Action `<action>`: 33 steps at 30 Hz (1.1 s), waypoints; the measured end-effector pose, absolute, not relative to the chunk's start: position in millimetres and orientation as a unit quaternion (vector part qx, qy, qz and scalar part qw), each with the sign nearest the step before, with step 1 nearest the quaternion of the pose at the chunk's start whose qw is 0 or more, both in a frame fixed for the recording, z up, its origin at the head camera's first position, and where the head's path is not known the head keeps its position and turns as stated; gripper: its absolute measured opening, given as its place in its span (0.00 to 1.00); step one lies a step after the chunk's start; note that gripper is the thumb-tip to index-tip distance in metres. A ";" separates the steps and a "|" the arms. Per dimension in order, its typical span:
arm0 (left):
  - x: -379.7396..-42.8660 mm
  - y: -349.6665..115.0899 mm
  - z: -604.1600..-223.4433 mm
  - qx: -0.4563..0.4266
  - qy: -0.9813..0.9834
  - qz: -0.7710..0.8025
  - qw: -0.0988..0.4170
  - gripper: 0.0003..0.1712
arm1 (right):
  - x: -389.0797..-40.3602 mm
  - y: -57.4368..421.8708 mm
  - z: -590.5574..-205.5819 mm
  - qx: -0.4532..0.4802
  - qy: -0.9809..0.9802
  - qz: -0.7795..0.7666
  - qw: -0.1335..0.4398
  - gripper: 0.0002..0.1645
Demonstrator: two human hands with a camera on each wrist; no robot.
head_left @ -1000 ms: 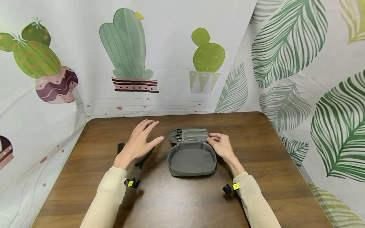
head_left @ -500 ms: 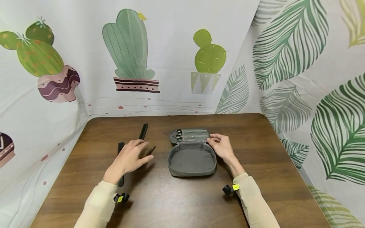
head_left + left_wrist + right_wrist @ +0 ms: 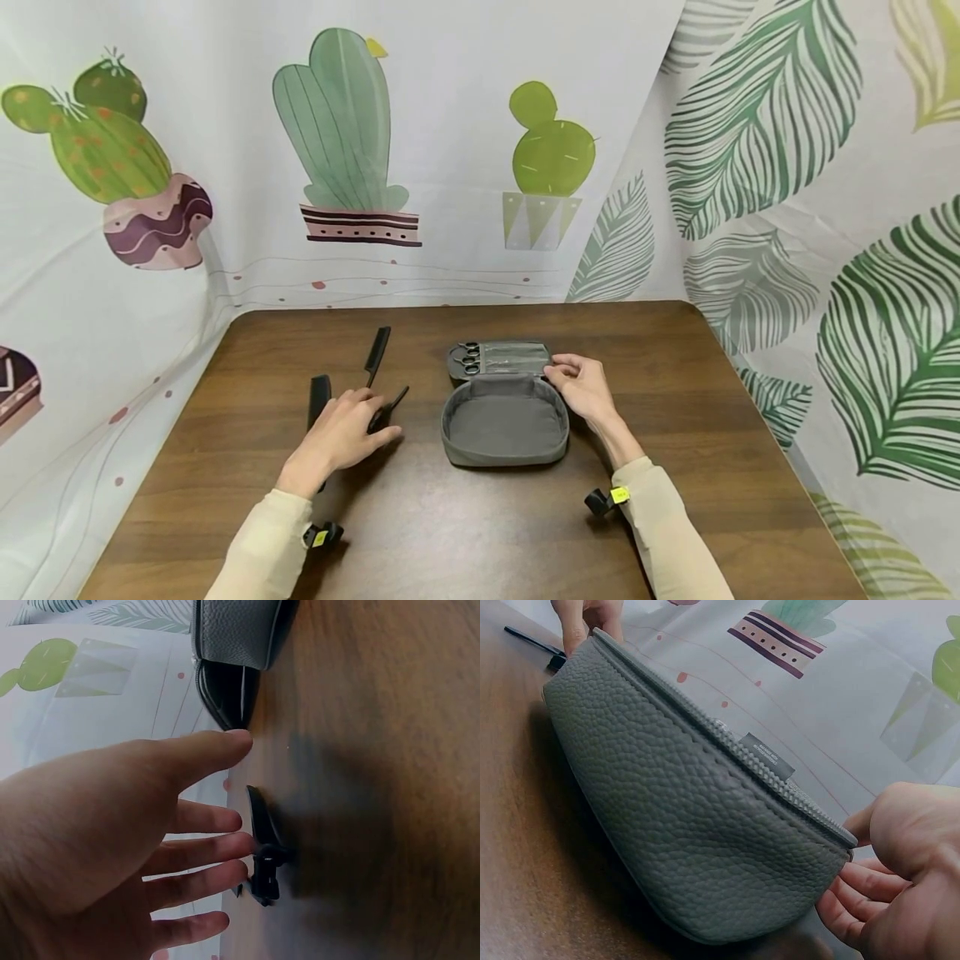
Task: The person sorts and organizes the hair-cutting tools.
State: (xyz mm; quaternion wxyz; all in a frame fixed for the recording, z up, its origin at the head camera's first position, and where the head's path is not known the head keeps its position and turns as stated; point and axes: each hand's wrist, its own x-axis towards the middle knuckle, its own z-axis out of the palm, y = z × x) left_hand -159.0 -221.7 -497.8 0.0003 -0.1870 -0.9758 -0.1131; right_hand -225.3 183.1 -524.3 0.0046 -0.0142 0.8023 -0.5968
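Note:
My left hand reaches low over the table at the left, fingers extended. In the left wrist view its fingertips are right at a black hair clip, with the thumb apart from it. The clip partly hides behind the hand in the head view. My right hand pinches the right edge of a grey zip case near its hinge. The case lies unzipped, its lid folded back. Scissors sit in the lid's clear-fronted pocket. The case's lower half shows its bare lining.
A black tail comb lies beyond the left hand. Another black comb lies to its left, partly under the hand. The wooden table ends at a printed cloth backdrop.
My left hand has moved left and down from above the table to the hair clip, uncovering the tail comb. The right hand and the case have stayed in place.

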 end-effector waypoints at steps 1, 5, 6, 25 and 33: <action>-158.6 -221.6 -498.3 -0.186 -0.976 -0.112 -0.003 0.39 | -225.1 182.9 -524.4 -0.014 0.802 -0.597 0.005 0.25; -157.6 -220.9 -499.8 -0.187 -0.976 -0.112 -0.009 0.39 | -224.5 183.0 -524.5 -0.014 0.796 -0.605 0.005 0.25; -157.5 -220.7 -500.1 -0.187 -0.976 -0.114 -0.008 0.39 | -224.4 183.1 -524.6 -0.014 0.795 -0.607 0.005 0.25; -160.8 -219.9 -511.3 -0.203 -0.968 -0.139 0.049 0.08 | -223.8 181.7 -522.7 -0.020 0.800 -0.600 0.000 0.24; -162.9 -220.3 -513.0 -0.205 -0.968 -0.137 0.052 0.06 | -225.0 182.9 -523.5 -0.017 0.803 -0.596 -0.004 0.24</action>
